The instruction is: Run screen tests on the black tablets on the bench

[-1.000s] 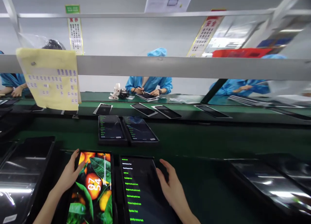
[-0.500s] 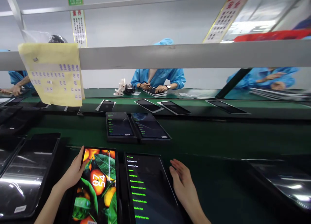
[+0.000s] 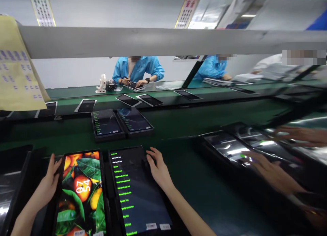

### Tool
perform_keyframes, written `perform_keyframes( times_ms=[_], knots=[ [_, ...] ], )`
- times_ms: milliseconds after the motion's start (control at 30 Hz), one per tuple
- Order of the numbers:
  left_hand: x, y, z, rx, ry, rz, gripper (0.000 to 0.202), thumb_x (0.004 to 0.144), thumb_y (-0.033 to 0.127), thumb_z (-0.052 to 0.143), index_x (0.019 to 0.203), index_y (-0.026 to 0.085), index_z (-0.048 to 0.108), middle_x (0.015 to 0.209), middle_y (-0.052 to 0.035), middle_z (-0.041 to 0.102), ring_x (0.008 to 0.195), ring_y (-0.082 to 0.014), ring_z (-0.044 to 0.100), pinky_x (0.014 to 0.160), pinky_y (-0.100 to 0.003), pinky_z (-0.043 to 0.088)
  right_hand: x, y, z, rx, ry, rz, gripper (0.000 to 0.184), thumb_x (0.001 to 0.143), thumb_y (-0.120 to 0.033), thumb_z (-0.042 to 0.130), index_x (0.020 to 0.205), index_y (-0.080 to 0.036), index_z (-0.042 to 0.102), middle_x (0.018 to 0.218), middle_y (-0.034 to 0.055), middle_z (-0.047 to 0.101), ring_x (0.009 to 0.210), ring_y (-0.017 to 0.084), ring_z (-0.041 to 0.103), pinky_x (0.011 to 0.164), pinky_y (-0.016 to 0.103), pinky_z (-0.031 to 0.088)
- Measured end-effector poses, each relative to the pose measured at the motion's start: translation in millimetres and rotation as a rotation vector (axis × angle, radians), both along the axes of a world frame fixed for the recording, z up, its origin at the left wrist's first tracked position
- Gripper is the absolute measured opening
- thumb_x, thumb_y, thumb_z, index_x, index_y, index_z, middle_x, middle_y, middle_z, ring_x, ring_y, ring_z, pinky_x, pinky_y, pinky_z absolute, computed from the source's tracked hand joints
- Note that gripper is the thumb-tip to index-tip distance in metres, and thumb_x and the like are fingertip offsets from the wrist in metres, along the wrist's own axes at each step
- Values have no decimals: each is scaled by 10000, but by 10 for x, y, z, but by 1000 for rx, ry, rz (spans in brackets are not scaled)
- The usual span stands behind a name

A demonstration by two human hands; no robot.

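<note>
Two lit tablets lie side by side in dark trays in front of me. The left tablet (image 3: 76, 191) shows orange fruit, green leaves and a sideways "07 54". On the right tablet (image 3: 143, 195) is a black screen with a list of mostly green test lines. My left hand (image 3: 49, 178) rests along the left edge of the fruit-screen tablet, fingers stretched out. At the upper right edge of the test-list tablet is my right hand (image 3: 159, 166), its fingers extended and at or touching the rim. Neither hand is wrapped around anything.
Two more trayed tablets (image 3: 122, 121) with green lists lie beyond. Several tablets on white sheets (image 3: 150, 99) line the far belt. At right, another person's hands (image 3: 270, 167) work over dark tablets (image 3: 227, 144). A yellow paper (image 3: 20, 69) hangs left; a grey beam (image 3: 153, 41) crosses above.
The view has turned right, so things sit further left. My right hand has come closer to the test-list tablet's edge. Another person's hands now show at right.
</note>
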State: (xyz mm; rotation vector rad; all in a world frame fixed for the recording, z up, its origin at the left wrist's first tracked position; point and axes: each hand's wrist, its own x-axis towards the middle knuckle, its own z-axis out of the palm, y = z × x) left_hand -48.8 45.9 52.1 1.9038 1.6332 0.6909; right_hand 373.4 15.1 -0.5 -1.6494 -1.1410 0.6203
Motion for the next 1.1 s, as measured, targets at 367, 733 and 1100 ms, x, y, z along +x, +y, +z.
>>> perform_keyframes(
  times_ms=[367, 733, 1100],
  knots=[
    [120, -338, 42, -85, -80, 86, 804, 871, 592, 413, 1488, 298, -10, 1501, -78, 327, 1389, -267, 250, 1121, -516, 237, -62, -596, 160, -139, -111, 295, 807, 832, -592, 530, 1476, -232, 203, 1533, 71, 227, 1417, 274, 130, 1151, 513, 146],
    [240, -869, 267, -111, 170, 193, 632, 913, 481, 258, 1440, 137, 211, 1241, -97, 611, 1223, -266, 500, 993, -448, 431, 42, -841, -175, -119, -396, 153, 949, 728, -797, 453, 1439, -187, 296, 1255, 162, 569, 1349, 417, 264, 1046, 692, 194],
    [517, -606, 390, -100, 378, 305, 413, 824, 504, 257, 1044, 185, 399, 965, -152, 667, 919, -351, 642, 692, -429, 497, -45, -593, 240, -167, 150, 30, 927, 702, -750, 535, 1412, -184, 349, 1128, 140, 609, 1199, 335, 500, 1014, 482, 389]
  ],
)
